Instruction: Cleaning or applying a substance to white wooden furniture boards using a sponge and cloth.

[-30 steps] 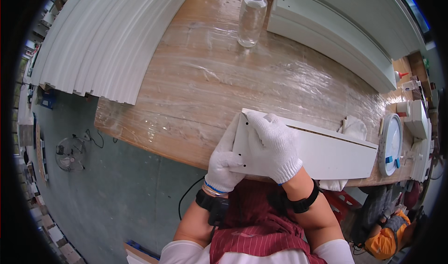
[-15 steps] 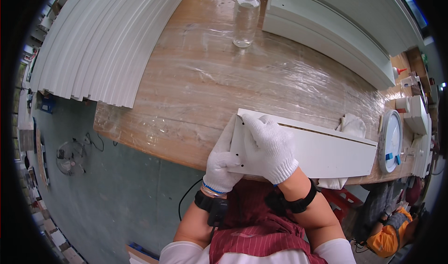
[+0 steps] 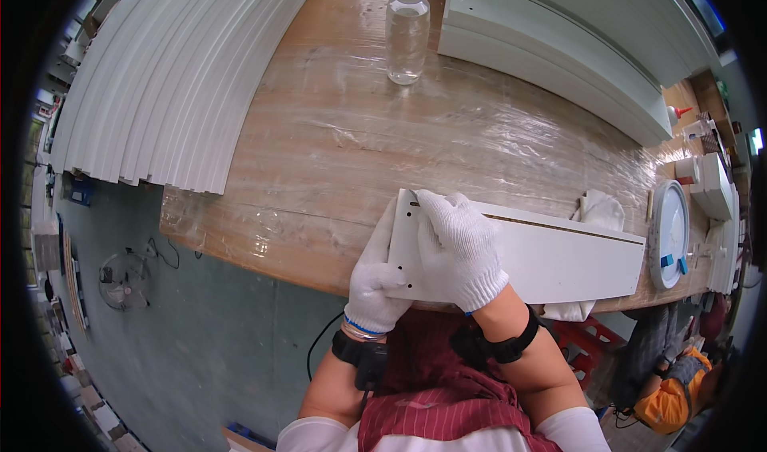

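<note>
A long white board lies at the front of the table, with a groove along its far edge and several small dark holes at its left end. My left hand, in a white knit glove, grips that left end, thumb on top and fingers beneath. My right hand, gloved the same way, rests on the board with its fingers closed near the far left corner, at the start of the groove. What those fingers pinch, if anything, is too small to make out. A white cloth lies partly beneath the board.
A film-covered wooden table carries a clear bottle with a white cap. White slats are stacked at left, more white boards at far right. A round white lid with blue pieces stands right. Another person works lower right.
The board's left end and both hands have shifted very slightly left in the picture. My right fingers stay bent at the far corner, and the left hand keeps its grip.
</note>
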Tool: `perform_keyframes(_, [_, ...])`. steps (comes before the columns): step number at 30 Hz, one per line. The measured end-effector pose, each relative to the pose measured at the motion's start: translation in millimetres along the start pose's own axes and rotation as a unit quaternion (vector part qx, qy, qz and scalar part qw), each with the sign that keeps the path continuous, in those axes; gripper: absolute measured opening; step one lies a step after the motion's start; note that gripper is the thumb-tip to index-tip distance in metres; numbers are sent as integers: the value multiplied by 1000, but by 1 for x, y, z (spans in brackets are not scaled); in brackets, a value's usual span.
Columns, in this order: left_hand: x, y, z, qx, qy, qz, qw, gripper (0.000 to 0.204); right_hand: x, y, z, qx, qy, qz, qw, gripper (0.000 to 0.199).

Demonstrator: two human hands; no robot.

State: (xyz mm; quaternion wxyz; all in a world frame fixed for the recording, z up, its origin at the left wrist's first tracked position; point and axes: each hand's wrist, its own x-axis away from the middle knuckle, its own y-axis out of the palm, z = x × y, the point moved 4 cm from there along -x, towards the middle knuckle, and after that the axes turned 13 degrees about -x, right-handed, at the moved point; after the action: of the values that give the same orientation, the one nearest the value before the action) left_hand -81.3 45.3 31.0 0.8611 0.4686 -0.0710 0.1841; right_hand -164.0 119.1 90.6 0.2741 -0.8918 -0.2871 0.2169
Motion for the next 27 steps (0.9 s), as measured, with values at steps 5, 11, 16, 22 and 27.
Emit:
perform_keyframes(5, [1,-2,-1,-11,5,-1,1000,107,0,2,5,3,1,-19,1000,38])
perform_keyframes(11, [1,-4,-3,-15,11,-11,1000,105,2,4,4,-7,-39,5,999,39])
perform_keyframes(16, [1,-15,-6,-51,27,-18,998,81,13,12,-7,56,-22,-128,990,39])
perform_keyframes(22, [3,-16,-5,198,-3,-72,977,111,14,-2,8,4,-47,-37,998,33])
perform_keyframes(27, [-5,-17,-11,228,-14,-98,969,109,60,26,-28,50,-73,-261,961,17])
